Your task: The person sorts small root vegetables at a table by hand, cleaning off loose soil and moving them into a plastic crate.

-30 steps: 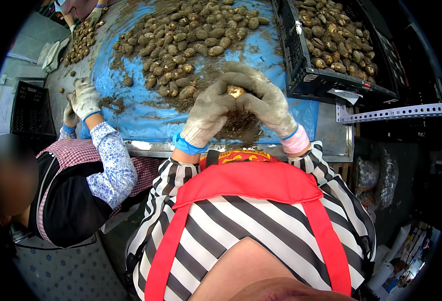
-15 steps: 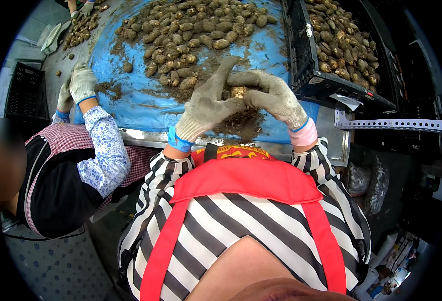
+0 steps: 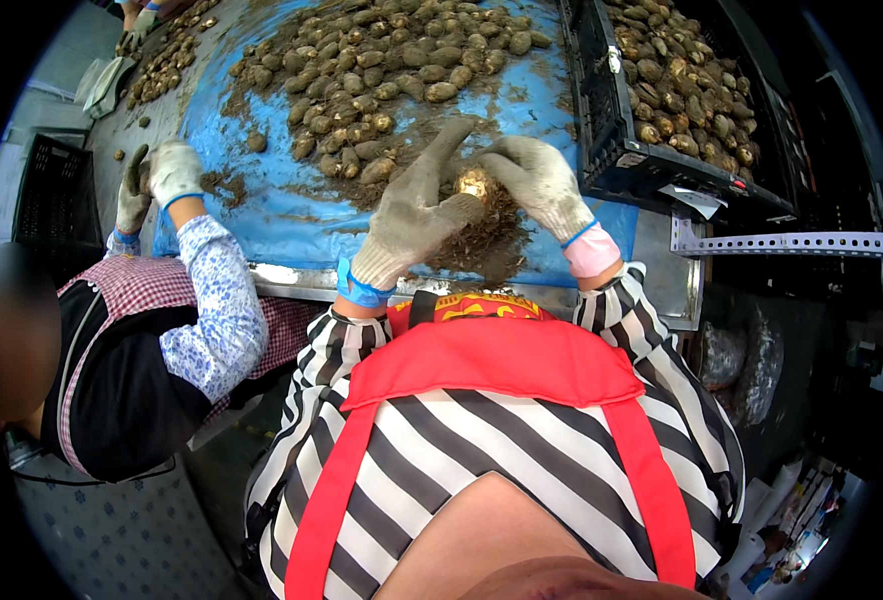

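Observation:
A small round taro corm (image 3: 475,184), pale where its skin is rubbed off, sits between the thumb and fingers of my left hand (image 3: 411,212). That hand is closed on it from the left, its long fingers stretched out past the corm. At the corm's right edge, the fingers of my right hand (image 3: 541,182) are curled and pressed together; their tips look to touch it, and what they pinch is hidden. Both hands wear dirty grey-white knit gloves. Beneath them dark fibres and soil (image 3: 481,245) lie on the blue sheet (image 3: 336,232).
A heap of brown taro corms (image 3: 391,70) covers the far sheet. At the right stands a black crate (image 3: 611,125) full of corms, beside a perforated metal strip (image 3: 781,244). On my left, a co-worker's gloved hands (image 3: 166,175) work close by. A black crate (image 3: 58,190) stands beyond them.
My right hand has shifted a little, its fingers drawn from around the corm to its right edge, so more of the pale corm shows. The left hand keeps its hold.

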The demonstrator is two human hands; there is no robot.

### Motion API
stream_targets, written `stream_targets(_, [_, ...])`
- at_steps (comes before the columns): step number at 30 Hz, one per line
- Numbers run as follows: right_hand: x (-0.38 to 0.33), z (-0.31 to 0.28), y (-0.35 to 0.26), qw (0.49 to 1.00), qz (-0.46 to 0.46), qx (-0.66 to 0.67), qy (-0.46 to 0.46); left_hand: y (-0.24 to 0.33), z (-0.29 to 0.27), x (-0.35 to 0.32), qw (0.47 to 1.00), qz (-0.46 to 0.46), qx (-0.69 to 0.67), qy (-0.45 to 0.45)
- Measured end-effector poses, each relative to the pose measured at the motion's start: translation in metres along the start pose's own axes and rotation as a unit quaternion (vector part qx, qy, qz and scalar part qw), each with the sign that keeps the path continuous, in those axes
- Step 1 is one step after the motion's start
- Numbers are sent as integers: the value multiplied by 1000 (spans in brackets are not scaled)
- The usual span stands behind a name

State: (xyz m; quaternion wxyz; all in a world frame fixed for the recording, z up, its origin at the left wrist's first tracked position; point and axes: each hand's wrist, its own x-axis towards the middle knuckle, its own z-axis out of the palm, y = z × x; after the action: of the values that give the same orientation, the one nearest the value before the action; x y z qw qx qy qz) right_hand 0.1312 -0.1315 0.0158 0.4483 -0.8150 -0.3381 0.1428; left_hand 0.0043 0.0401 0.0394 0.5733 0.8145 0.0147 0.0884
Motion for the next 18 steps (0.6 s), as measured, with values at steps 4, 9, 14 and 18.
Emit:
stream_targets(4, [-16, -1, -8, 939, 0, 343, -16, -6, 5, 1, 992, 14, -127, 5])
stream_targets(9, [-31, 14, -21, 943, -7, 333, 10, 0, 11, 7, 995, -3, -94, -32])
stream_targets(14, [-13, 17, -3, 921, 81, 369, 96, -5, 25, 1, 893, -47, -442, -68])
stream_targets(18, [-19, 2, 8, 917, -134, 364, 92, -11, 19, -1, 832, -55, -547, -75])
